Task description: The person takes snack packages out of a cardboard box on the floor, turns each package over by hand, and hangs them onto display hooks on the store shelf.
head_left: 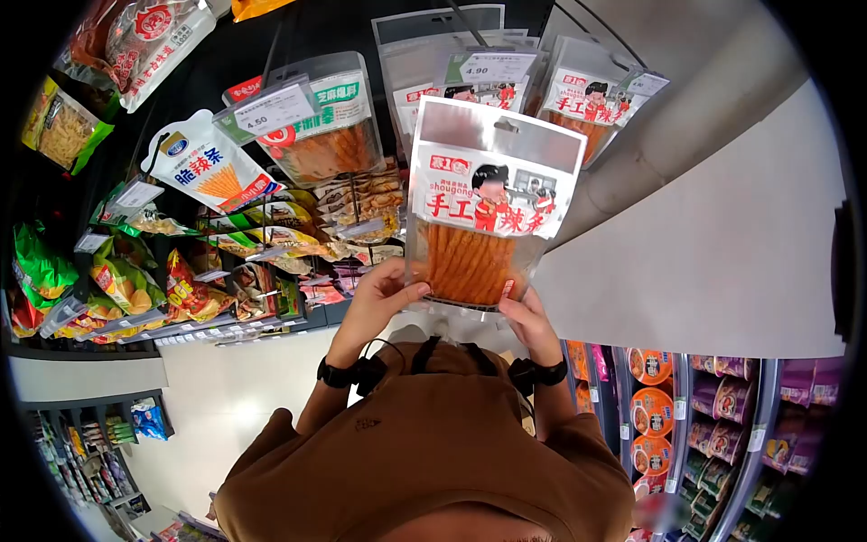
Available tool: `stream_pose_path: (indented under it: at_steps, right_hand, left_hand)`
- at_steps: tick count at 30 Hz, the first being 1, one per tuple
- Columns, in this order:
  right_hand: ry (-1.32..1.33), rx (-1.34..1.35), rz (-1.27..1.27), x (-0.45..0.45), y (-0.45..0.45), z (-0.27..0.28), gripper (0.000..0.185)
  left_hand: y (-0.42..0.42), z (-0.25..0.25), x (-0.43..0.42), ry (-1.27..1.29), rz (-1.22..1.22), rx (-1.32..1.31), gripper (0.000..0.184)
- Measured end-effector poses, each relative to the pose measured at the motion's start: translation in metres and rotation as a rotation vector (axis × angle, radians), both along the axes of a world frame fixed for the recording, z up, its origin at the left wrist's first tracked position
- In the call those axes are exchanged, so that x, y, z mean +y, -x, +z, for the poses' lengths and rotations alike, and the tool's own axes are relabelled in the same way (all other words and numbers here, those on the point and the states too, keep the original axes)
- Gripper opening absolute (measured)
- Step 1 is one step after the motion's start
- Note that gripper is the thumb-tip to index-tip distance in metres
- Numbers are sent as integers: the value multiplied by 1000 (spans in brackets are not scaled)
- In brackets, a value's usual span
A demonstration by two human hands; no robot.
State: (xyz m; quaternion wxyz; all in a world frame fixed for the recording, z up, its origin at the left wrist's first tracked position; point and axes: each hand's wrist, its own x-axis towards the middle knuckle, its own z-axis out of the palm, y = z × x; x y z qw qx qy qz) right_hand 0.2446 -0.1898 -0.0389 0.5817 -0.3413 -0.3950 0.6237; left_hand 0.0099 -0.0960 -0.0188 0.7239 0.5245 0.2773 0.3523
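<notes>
A clear-fronted bag of spicy gluten strips (483, 212) is held upright in front of me, its white label with red lettering facing the camera. Orange-brown sticks fill its lower half. My left hand (390, 294) grips the bottom left corner, thumb on the front. At the bottom right corner my right hand (531, 321) pinches the bag the same way. The fingers behind the bag are partly hidden. Just beyond it hang similar bags (587, 99) on hooks, with a price tag (492, 68) reading 4.90.
To the left are hanging snack bags (212, 163) and shelves of colourful packets (126, 275). A grey-white panel (695, 244) stands at the right. Below it, shelves hold orange instant noodle tubs (652, 411) and purple ones (722, 397). Pale floor (235, 397) shows at the lower left.
</notes>
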Motion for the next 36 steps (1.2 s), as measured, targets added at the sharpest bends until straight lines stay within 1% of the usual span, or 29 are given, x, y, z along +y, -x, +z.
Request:
stream_pose_path:
  at_steps: [1,2,4,5,7,11,14,16,19,22,24,26,28,32,33,35,36]
  right_hand:
    - [8,-92,-62,4,0,2,54]
    - [3,-94,-63,7,-2,-1,54]
    - [61,-172,-142,15,-6,-8,37]
    - [50,-171,-143,18,-7,-8,37]
    - [66,-191,-187,20,-6,1,29]
    - [21,-233,-247,38,-2,12,27]
    - [45,-209,-259,45,-4,25,26]
    - [-23,-319,-93,51,-18,28,27]
    - [-98,-300,-139,60,-11,45,28]
    - [-82,-340,-71,67,-19,53,28]
    - [-66,-365,-68,77,-24,45,30]
    - [-51,-390,-66,85,-25,41,32]
    - [-75,-335,-180,90,-15,50,35]
    - [-59,-332,-121,91,-24,58,38]
    - [-43,-351,-95,91,-28,58,34]
    - [-34,-373,-69,94,-34,54,31]
    - [-30,-364,-70,95,-34,50,27]
  left_hand:
    - [-1,-1,3,-5,-1,-2,25]
    - [-3,-4,5,-22,4,-12,23]
    - [-6,-11,9,-34,3,-30,17]
    - [-8,-10,11,-45,4,-30,17]
    - [-10,-8,7,3,-6,-1,14]
    - [-16,2,16,47,54,32,12]
    - [-15,13,17,-8,88,31,12]
    - [-13,9,21,-38,83,14,11]
    - [-13,12,26,-80,88,-10,11]
    - [-15,9,32,-110,107,-41,11]
    - [-16,9,37,-129,119,-59,11]
    - [-17,14,42,-163,144,-2,10]
    - [-20,17,43,-151,159,-13,11]
    - [-27,18,41,-144,177,-16,14]
    - [-26,16,40,-141,182,-16,14]
    - [-24,7,43,-205,173,102,17]
    - [-24,5,43,-189,190,89,18]
